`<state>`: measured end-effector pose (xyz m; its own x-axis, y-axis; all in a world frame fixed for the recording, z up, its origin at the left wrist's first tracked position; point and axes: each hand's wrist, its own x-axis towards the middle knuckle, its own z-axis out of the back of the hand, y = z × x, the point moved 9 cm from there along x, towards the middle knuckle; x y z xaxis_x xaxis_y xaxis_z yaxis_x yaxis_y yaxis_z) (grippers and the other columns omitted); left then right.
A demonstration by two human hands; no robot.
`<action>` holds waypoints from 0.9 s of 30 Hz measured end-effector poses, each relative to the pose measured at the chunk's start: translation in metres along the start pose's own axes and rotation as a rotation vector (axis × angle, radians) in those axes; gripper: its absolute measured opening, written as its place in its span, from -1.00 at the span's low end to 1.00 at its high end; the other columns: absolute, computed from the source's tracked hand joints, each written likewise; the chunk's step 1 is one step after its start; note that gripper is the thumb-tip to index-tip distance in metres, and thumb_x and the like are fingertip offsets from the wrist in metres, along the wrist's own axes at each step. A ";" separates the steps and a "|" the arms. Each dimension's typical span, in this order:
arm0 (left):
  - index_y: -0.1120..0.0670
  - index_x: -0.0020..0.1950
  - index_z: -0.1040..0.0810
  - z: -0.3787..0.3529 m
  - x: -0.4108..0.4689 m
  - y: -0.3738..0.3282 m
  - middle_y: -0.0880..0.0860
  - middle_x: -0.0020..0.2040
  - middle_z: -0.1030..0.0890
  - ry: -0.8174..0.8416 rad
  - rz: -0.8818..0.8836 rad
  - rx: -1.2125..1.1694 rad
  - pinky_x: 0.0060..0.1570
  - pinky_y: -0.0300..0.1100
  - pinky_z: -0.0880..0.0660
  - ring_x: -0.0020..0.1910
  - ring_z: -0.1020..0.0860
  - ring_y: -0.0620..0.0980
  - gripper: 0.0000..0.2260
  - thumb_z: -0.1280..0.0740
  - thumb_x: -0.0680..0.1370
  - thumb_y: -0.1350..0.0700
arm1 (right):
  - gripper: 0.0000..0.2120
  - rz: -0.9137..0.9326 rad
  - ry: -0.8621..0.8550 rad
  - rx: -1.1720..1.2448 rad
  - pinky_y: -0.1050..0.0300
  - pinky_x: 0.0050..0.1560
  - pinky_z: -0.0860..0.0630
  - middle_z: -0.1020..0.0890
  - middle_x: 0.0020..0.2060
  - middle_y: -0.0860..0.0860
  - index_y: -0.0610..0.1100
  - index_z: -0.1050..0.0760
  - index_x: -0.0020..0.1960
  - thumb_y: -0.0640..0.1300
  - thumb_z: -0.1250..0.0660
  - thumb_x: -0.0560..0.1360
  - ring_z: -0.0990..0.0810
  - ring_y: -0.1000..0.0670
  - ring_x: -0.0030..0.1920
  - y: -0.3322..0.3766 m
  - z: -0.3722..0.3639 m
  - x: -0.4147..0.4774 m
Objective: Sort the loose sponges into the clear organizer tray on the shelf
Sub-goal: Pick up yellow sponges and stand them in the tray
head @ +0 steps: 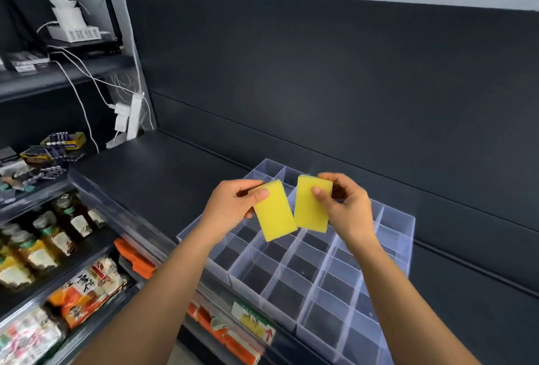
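Placing step is in hand: two sponges are up, one per hand, both over the tray, neither in a cell yet.

My left hand (230,204) pinches the left sponge (275,213) near its top end, w/ thumb on the front face and fingers (248,189) curled behind. It hangs tilted, lower end swinging toward the middle. My right hand (347,207) grips the right sponge (312,207) the same way, thumb in front and fingers wrapped behind, and this one is closer to upright. Their lower corners nearly meet; touching or just apart, can't tell.

Both sponges are bright yellow rectangular blocks w/ flat faces, clean edges and a matte foam look. I reckon they're soft and will squash under a hard pinch, so a light grip is enough.

Below them the clear organizer tray (398,227) sits on the dark matte shelf (163,183). It's see-through rigid plastic w/ thin glossy dividers making a grid of squarish cells. Every cell I can see is empty, w/ the shelf showing through.

Next, I think, I pick two cells, turn each sponge narrow end down, line it up square w/ the dividers and lower it in. The walls are hard to see, so I aim by their pale edges. The fit looks fine end-on, prob too tight lying flat.
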<state>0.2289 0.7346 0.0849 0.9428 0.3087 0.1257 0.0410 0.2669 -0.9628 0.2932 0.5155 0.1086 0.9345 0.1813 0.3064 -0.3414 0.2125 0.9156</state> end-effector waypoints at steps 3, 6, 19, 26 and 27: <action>-0.05 0.12 -0.61 0.013 0.035 0.004 -0.04 -0.15 -0.65 0.009 -0.031 0.052 -0.35 -0.27 -0.50 -0.36 -0.54 -0.18 -0.79 -0.40 0.48 0.08 | -0.81 0.000 -0.057 -0.045 0.15 -0.10 -0.51 -0.61 -0.11 0.02 0.08 -0.55 -0.03 -0.17 -0.43 0.44 -0.53 0.04 -0.15 -0.004 -0.014 0.024; -0.01 0.17 -0.60 0.022 0.066 0.003 -0.05 -0.08 -0.64 0.011 -0.078 0.099 -0.23 -0.19 -0.55 -0.25 -0.56 -0.15 -0.74 -0.40 0.48 0.07 | -0.80 -0.008 -0.098 -0.101 0.14 -0.10 -0.52 -0.61 -0.09 -0.02 0.07 -0.54 -0.03 -0.18 -0.44 0.43 -0.54 0.01 -0.14 -0.008 -0.025 0.044; 0.03 0.24 -0.55 0.025 0.182 0.013 -0.06 -0.07 -0.53 0.165 -0.309 0.332 -0.14 -0.24 -0.41 -0.13 -0.47 -0.10 -0.68 -0.39 0.49 0.05 | -0.79 -0.063 -0.247 -0.431 0.09 -0.09 -0.55 -0.53 -0.05 0.04 -0.04 -0.49 0.00 -0.29 -0.38 0.45 -0.52 0.01 -0.14 -0.046 -0.076 0.107; 0.02 0.26 -0.53 0.009 0.202 0.016 -0.06 -0.07 -0.53 0.219 -0.379 0.400 -0.15 -0.26 -0.36 -0.16 -0.47 -0.11 -0.67 -0.37 0.50 0.05 | -0.83 -0.053 -0.233 -0.586 0.14 -0.09 -0.53 -0.48 0.00 0.05 -0.11 -0.55 0.02 -0.28 -0.39 0.45 -0.51 0.03 -0.19 -0.066 -0.090 0.114; 0.02 0.27 -0.53 0.006 0.203 0.018 -0.06 -0.07 -0.53 0.234 -0.386 0.416 -0.16 -0.27 -0.35 -0.18 -0.46 -0.11 -0.67 -0.36 0.51 0.05 | -0.82 -0.038 -0.233 -0.622 0.16 -0.11 -0.52 -0.48 0.00 0.03 -0.12 -0.56 0.02 -0.28 -0.41 0.44 -0.49 0.03 -0.20 -0.067 -0.092 0.114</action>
<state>0.4192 0.8080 0.0950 0.9351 -0.0770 0.3459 0.3060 0.6679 -0.6785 0.4130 0.6100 0.0582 0.9205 -0.0342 0.3893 -0.2376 0.7419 0.6270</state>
